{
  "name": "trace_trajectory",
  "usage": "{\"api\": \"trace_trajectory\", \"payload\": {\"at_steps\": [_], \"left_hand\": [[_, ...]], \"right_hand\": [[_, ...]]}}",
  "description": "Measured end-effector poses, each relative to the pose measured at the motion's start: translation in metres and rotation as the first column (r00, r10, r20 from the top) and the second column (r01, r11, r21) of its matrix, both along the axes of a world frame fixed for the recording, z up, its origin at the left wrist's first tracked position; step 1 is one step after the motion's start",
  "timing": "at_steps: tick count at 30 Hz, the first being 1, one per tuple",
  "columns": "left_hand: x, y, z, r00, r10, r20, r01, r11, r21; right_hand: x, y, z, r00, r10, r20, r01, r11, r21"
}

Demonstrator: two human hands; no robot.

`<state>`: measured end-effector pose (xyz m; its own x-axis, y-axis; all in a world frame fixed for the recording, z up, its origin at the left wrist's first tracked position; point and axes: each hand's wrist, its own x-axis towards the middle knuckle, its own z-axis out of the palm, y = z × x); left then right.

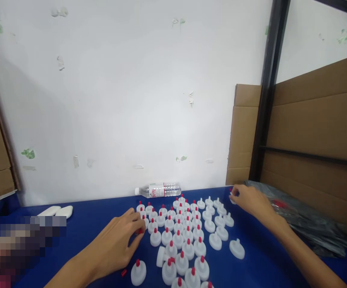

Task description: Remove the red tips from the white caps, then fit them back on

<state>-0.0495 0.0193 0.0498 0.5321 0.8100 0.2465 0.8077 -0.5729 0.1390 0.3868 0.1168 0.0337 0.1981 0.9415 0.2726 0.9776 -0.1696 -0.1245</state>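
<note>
Many white round lids (178,239) with nozzles and small red tips stand in a cluster on the blue table. To their right is a group of white lids with bare nozzles (215,241). My left hand (116,244) is at the cluster's left edge, thumb and fingers curled together around a small red tip (140,231), beside a white lid. My right hand (249,202) reaches to the table's back right, its fingers pinched on a white lid (232,198) that they partly hide. One lid (161,256) near the front lies on its side.
A clear plastic bottle (161,190) lies against the wall. A loose red tip (123,273) is near the front. Two white oval objects (63,211) lie at left. Grey plastic bags (305,224) and cardboard (317,132) are at right. Part of another person (8,252) is blurred out.
</note>
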Motion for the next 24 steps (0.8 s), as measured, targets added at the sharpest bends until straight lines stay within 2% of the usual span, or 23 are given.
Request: {"api": "trace_trajectory", "payload": {"at_steps": [4, 7, 10, 14, 16, 18, 21, 24], "left_hand": [[0.002, -0.001, 0.0, 0.999, 0.02, -0.035, -0.021, 1.0, -0.017], [0.003, -0.002, -0.002, 0.995, 0.049, -0.085, -0.051, 0.998, -0.027], [0.002, -0.002, -0.004, 0.992, 0.046, -0.115, -0.05, 0.998, -0.036], [0.001, -0.002, -0.004, 0.992, 0.064, -0.107, -0.067, 0.997, -0.026], [0.002, -0.001, -0.002, 0.993, 0.069, -0.095, -0.071, 0.997, -0.013], [0.004, -0.001, 0.0, 0.993, 0.071, -0.093, -0.072, 0.997, -0.01], [0.007, -0.005, 0.002, 0.992, 0.071, -0.102, -0.074, 0.997, -0.027], [0.009, -0.013, 0.0, 0.987, 0.053, -0.151, -0.063, 0.996, -0.064]], "right_hand": [[0.002, -0.004, 0.0, 1.0, 0.003, -0.024, -0.008, 0.979, -0.204], [0.0, -0.004, 0.001, 0.994, 0.043, -0.096, -0.07, 0.955, -0.289], [-0.005, -0.002, 0.0, 0.974, 0.108, -0.2, -0.166, 0.938, -0.305], [-0.011, 0.001, -0.002, 0.944, 0.181, -0.275, -0.253, 0.933, -0.256], [-0.009, 0.001, 0.001, 0.96, 0.15, -0.238, -0.201, 0.957, -0.211], [-0.006, 0.0, 0.004, 0.983, 0.066, -0.17, -0.093, 0.983, -0.157], [-0.002, 0.0, 0.005, 0.994, -0.043, -0.097, 0.031, 0.991, -0.128], [-0.005, 0.001, 0.0, 0.995, -0.038, -0.095, 0.021, 0.985, -0.173]]}}
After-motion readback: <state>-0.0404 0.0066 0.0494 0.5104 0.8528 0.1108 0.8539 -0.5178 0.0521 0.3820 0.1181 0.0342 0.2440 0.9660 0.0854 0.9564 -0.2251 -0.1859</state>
